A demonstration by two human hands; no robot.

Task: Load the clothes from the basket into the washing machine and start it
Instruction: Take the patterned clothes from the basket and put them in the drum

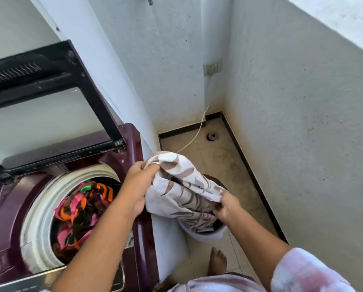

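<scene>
At the upper left of my frame the washing machine's lid [49,98] stands raised, a dark frame around a clear pane. Below it, at the lower left, is the maroon washing machine [5,207] with its drum [34,209] open to me inside a white rim. Inside lies a bundle of clothes [79,209] in pink, orange, green and dark brown.

Just right of the drum, over the machine's right edge near mid-frame, I see my left hand [139,186]. Its fingers are curled tight round the upper edge of a white cloth [182,186] printed with brown leaf shapes. The cloth hangs bunched between both hands, to the right of the machine and not in the drum. Its lower folds trail down into the basket [210,233], which stands on the tiled floor against the machine's white side.

My right hand [227,207], lower and further right, pinches the cloth's lower right part above the basket's mouth.

Below the basket, at the bottom centre, a bare foot [217,262] rests on the tiles. Higher up, a wall socket [211,68] sits in the corner, with a pale cable [201,123] running down from it toward the cloth. A round floor drain [212,136] lies near the corner, beside the rough white wall [303,123] on the right.
</scene>
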